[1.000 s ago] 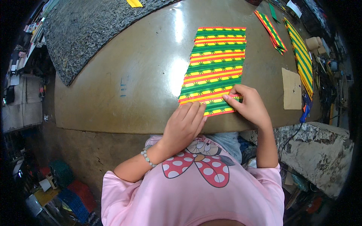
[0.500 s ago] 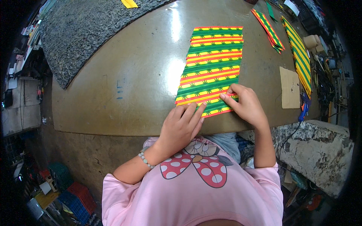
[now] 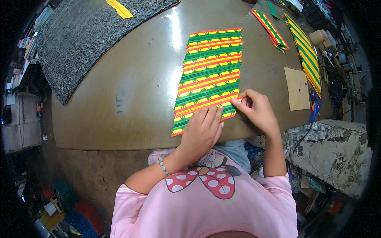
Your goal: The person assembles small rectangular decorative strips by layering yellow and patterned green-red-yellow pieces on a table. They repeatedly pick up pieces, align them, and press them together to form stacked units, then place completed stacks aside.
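Several striped ribbon strips [image 3: 210, 75] in red, yellow and green with leaf prints lie side by side on the brown table, forming a slanted panel. My left hand [image 3: 200, 129] rests on the lowest strips, fingers stretched out and pressing near their middle. To its right, my right hand [image 3: 258, 112] pinches the right end of a ribbon strip [image 3: 238, 98] between thumb and forefinger, close to the panel's lower right edge. Part of the lowest strip is hidden beneath my left hand.
A dark rough mat [image 3: 91, 39] with a yellow strip [image 3: 120, 8] lies far left. At right are a ribbon bundle [image 3: 270, 31], green-yellow striped strips [image 3: 304, 53], a cardboard piece [image 3: 297, 89] and a blue glue gun [image 3: 315, 108] with a cord. The table's front edge runs close to me.
In the picture the panel and table have shifted left. My left hand has moved right along the lowest strips, uncovering their left end. My right hand now pinches the strip's end.
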A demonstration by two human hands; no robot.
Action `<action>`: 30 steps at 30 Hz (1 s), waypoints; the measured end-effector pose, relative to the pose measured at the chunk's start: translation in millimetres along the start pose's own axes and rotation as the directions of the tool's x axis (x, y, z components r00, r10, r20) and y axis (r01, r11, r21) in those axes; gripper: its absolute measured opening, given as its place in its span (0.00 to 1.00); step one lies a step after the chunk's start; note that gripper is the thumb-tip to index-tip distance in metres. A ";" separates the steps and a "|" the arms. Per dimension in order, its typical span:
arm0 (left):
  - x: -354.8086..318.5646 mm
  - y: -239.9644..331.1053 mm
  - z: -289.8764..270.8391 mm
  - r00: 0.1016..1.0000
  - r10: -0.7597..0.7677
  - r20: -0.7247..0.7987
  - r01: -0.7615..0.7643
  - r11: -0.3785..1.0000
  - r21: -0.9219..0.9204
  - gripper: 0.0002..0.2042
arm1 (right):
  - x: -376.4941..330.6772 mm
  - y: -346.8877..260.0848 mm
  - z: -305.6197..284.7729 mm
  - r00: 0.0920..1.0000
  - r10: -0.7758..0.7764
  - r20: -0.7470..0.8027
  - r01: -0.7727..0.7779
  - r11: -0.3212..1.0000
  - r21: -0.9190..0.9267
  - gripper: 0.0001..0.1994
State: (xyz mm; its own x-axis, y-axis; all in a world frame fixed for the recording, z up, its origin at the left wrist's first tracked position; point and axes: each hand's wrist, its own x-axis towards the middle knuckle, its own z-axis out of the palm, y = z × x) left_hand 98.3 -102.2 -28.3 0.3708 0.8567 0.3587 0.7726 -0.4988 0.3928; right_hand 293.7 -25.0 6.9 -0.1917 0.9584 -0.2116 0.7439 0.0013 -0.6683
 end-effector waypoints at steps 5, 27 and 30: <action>-0.9 -1.6 0.1 1.000 -0.011 0.009 0.011 0.999 -0.040 0.21 | 0.8 8.2 -2.0 0.996 -0.093 -0.006 0.093 0.995 0.046 0.13; -0.3 -5.5 -1.1 1.000 0.011 0.008 -0.010 0.997 -0.076 0.22 | -33.1 -14.7 35.0 0.879 -0.439 -0.188 0.309 0.822 -0.478 0.17; 0.5 -6.9 0.2 0.998 0.056 -0.004 -0.056 0.996 -0.073 0.24 | -44.2 -10.7 59.1 0.868 -0.455 -0.198 0.283 0.783 -0.554 0.26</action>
State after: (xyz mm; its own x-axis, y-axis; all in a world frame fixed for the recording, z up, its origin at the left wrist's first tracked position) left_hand 93.3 -98.3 -30.9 0.4112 0.8269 0.3837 0.7106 -0.5544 0.4332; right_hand 256.3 -84.3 -18.7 -0.3779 0.8881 0.2617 0.8827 0.4309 -0.1875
